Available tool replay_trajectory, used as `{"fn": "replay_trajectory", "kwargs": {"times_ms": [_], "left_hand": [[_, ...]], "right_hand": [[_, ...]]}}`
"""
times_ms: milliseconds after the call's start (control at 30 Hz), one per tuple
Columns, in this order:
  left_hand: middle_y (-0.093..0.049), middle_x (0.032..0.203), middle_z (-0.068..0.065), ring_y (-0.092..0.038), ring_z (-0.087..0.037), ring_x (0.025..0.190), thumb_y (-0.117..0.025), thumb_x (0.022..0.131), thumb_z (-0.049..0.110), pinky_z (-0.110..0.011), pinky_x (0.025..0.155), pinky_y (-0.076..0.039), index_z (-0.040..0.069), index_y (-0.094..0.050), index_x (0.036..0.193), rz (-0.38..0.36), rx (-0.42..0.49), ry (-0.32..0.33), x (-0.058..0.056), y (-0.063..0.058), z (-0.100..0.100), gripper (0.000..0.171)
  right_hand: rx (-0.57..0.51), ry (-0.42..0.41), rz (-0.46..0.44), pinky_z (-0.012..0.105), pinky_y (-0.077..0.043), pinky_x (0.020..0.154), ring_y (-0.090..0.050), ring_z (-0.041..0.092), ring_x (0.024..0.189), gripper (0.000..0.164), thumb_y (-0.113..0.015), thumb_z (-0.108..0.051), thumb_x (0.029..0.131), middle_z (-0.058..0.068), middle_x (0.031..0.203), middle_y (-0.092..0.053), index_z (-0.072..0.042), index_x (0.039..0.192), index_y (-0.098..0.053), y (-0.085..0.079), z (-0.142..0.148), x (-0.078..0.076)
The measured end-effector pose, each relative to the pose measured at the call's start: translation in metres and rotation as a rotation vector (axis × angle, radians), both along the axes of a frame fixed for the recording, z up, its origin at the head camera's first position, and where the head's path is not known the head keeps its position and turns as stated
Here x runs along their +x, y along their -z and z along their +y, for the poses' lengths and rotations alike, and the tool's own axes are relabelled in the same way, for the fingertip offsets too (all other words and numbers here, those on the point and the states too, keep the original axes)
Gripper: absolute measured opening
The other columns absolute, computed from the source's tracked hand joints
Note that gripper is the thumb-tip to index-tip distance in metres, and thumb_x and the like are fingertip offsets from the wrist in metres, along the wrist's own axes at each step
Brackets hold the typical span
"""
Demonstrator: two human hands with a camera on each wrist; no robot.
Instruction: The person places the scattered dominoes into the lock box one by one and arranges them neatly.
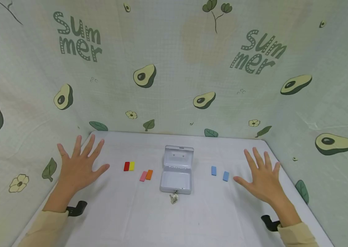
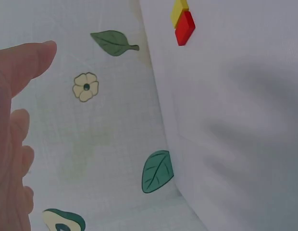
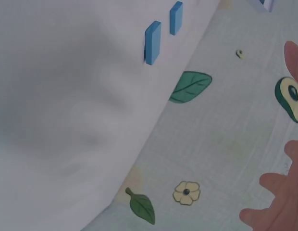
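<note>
In the head view a small metal box (image 1: 176, 180) stands mid-table with its lid (image 1: 178, 157) raised. A padlock (image 1: 175, 197) with keys (image 1: 172, 200) hangs at its front. My left hand (image 1: 79, 168) is held above the table at the left, fingers spread, holding nothing. Nearest to it lie a red block (image 1: 126, 166) and a yellow block (image 1: 132, 166), side by side. A pink block (image 1: 143, 176) and an orange block (image 1: 149, 174) lie closer to the box. Over the right side hovers my right hand (image 1: 263, 178), fingers spread, near two blue blocks (image 1: 225, 176) (image 1: 213, 171).
A white cloth (image 1: 130, 219) covers the table. Pale fabric walls (image 1: 174, 41) printed with avocados, leaves and lettering rise at the back and both sides. A black wrist strap mount (image 1: 77, 208) sits on the left wrist, another mount (image 1: 269, 223) on the right.
</note>
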State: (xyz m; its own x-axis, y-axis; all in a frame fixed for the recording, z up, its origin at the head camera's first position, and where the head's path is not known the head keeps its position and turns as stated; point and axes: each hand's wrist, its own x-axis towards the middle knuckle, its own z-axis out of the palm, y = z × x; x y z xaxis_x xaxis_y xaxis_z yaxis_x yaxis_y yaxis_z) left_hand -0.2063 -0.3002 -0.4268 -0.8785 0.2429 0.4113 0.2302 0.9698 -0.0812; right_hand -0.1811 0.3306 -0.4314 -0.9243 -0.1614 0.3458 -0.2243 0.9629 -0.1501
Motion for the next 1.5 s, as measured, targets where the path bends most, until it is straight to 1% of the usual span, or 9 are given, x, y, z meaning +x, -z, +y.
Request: {"fn": "replay_trajectory", "kwargs": {"times_ms": [100, 333, 567, 867, 1100, 1300, 1367, 1500], "left_hand": [[-0.013, 0.177, -0.015, 0.009, -0.049, 0.161, -0.068, 0.091, 0.064, -0.082, 0.109, 0.022, 0.023, -0.02, 0.171, -0.002, -0.001, 0.002, 0.0, 0.0, 0.002, 0.103], [-0.021, 0.175, -0.018, 0.004, -0.05, 0.161, -0.067, 0.091, 0.064, -0.083, 0.11, 0.018, 0.023, -0.024, 0.17, 0.006, -0.003, 0.012, -0.002, 0.004, 0.007, 0.1], [-0.021, 0.175, -0.018, -0.001, -0.05, 0.161, -0.07, 0.09, 0.062, -0.083, 0.111, 0.017, 0.022, -0.026, 0.17, 0.009, 0.011, 0.027, -0.003, 0.006, 0.015, 0.1], [-0.02, 0.176, -0.017, -0.007, -0.052, 0.16, -0.069, 0.091, 0.063, -0.083, 0.112, 0.016, 0.022, -0.025, 0.17, -0.016, 0.017, 0.048, -0.006, 0.011, 0.026, 0.1], [-0.022, 0.175, -0.018, -0.006, -0.052, 0.16, -0.068, 0.091, 0.064, -0.087, 0.112, 0.009, 0.021, -0.027, 0.169, -0.014, 0.01, 0.052, -0.008, 0.013, 0.034, 0.099], [-0.021, 0.175, -0.018, -0.006, -0.052, 0.16, -0.069, 0.091, 0.061, -0.083, 0.111, 0.016, 0.02, -0.027, 0.17, -0.026, 0.027, 0.06, -0.009, 0.013, 0.04, 0.098], [-0.021, 0.175, -0.018, -0.006, -0.052, 0.16, -0.07, 0.091, 0.06, -0.084, 0.111, 0.015, 0.02, -0.027, 0.17, -0.031, 0.027, 0.062, -0.01, 0.013, 0.041, 0.098], [-0.021, 0.175, -0.018, -0.006, -0.052, 0.16, -0.07, 0.092, 0.059, -0.087, 0.112, 0.008, 0.021, -0.026, 0.17, -0.037, 0.026, 0.066, -0.011, 0.016, 0.044, 0.098]], "right_hand": [[-0.012, -0.01, -0.004, 0.088, 0.006, 0.11, -0.004, 0.061, 0.156, 0.115, -0.076, -0.064, 0.087, 0.024, 0.175, -0.013, -0.02, 0.172, -0.012, 0.0, -0.005, 0.0], [-0.055, -0.045, -0.035, 0.087, 0.004, 0.112, -0.007, 0.06, 0.156, 0.113, -0.078, -0.059, 0.089, 0.024, 0.175, -0.014, -0.02, 0.172, -0.012, -0.001, -0.016, -0.002], [-0.113, -0.061, -0.078, 0.087, -0.001, 0.112, -0.008, 0.058, 0.157, 0.112, -0.078, -0.058, 0.09, 0.022, 0.176, -0.012, -0.019, 0.172, -0.012, 0.0, -0.027, -0.005], [-0.15, -0.077, -0.111, 0.088, -0.007, 0.112, -0.01, 0.058, 0.157, 0.11, -0.076, -0.058, 0.092, 0.023, 0.176, -0.013, -0.018, 0.172, -0.012, 0.004, -0.04, -0.009], [-0.185, -0.073, -0.135, 0.086, -0.008, 0.114, -0.01, 0.058, 0.157, 0.112, -0.077, -0.057, 0.091, 0.023, 0.176, -0.011, -0.017, 0.172, -0.011, 0.007, -0.049, -0.013], [-0.234, -0.094, -0.148, 0.083, -0.01, 0.116, -0.01, 0.058, 0.157, 0.11, -0.077, -0.054, 0.092, 0.022, 0.176, -0.011, -0.017, 0.172, -0.012, 0.011, -0.055, -0.015], [-0.255, -0.109, -0.146, 0.083, -0.012, 0.115, -0.012, 0.059, 0.156, 0.109, -0.077, -0.054, 0.092, 0.023, 0.176, -0.012, -0.016, 0.172, -0.013, 0.012, -0.057, -0.016], [-0.286, -0.118, -0.154, 0.085, -0.017, 0.113, -0.014, 0.059, 0.156, 0.108, -0.077, -0.054, 0.093, 0.023, 0.176, -0.013, -0.016, 0.172, -0.013, 0.015, -0.061, -0.017]]}}
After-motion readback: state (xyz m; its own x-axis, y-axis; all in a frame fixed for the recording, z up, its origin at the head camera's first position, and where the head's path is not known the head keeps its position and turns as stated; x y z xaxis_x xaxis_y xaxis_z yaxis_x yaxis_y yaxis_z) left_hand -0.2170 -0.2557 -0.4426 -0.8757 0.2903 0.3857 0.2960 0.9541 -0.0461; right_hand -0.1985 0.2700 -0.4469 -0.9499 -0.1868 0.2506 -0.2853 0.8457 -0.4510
